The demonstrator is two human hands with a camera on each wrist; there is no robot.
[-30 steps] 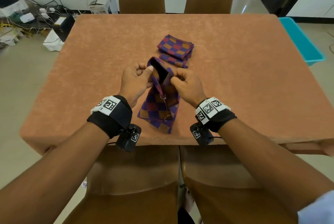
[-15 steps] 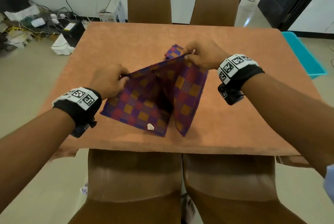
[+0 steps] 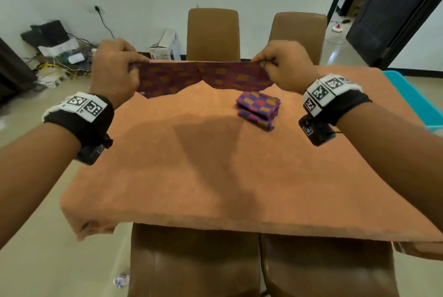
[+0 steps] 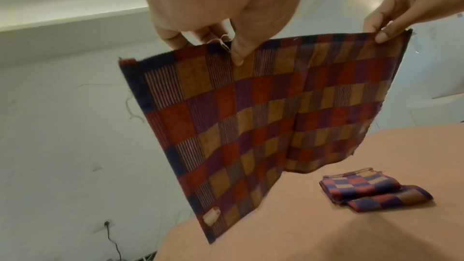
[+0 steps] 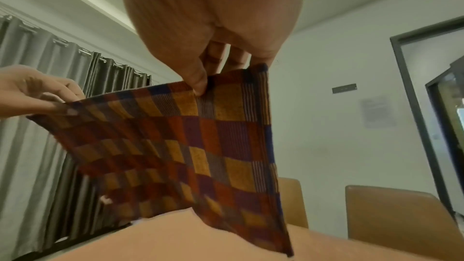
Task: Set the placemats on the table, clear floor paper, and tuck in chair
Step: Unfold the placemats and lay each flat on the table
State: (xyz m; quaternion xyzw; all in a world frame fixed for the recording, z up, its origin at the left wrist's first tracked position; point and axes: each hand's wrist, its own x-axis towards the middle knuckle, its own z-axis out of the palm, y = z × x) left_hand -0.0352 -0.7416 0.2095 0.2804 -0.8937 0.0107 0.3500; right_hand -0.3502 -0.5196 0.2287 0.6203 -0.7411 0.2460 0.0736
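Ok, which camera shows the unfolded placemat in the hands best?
Left wrist: the placemat hangs nearly face-on, whole, its top edge pinched by the left hand and right hand. The head view sees only a foreshortened strip between the hands; the right wrist shows it slanted and blurred.

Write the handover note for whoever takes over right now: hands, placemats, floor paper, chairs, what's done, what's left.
The left hand and right hand each pinch a top corner of the unfolded placemat, held stretched in the air above the table. A stack of folded placemats lies on the table, right of centre. A crumpled paper lies on the floor by the near left chair.
Done: one placemat opened.
Left: lay it down, spread the rest, pick up the paper, tuck in the chair.
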